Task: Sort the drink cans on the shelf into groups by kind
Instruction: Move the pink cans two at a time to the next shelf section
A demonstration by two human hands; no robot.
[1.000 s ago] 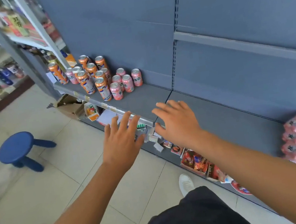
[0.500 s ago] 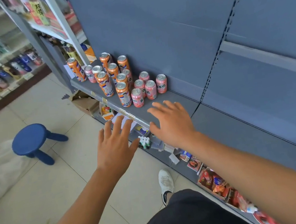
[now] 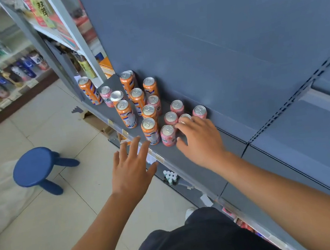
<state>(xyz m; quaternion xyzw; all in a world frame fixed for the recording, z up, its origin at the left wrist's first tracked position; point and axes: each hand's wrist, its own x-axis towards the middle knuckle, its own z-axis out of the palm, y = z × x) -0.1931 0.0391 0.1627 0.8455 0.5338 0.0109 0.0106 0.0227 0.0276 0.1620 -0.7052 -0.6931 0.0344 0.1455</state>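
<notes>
The orange cans (image 3: 150,131) and pink cans (image 3: 168,136) are metal, obviously. Tops are bare and silvery with a soft shine, sides are printed and fairly glossy. The shelf (image 3: 187,159) looks like painted metal, grey-blue, matt and smooth, and the back panel (image 3: 212,45) is the same. The stool (image 3: 33,166) is blue plastic, smooth with a slight sheen. The floor (image 3: 67,221) is pale tile, smooth, a bit shiny. The black clothes (image 3: 197,246) are matt cloth.

On the shelf (image 3: 177,159) orange cans (image 3: 150,131) and pink cans (image 3: 168,135) stand mixed. The right hand (image 3: 201,141) spreads over pink ones; the left hand (image 3: 131,169) hovers open.
</notes>
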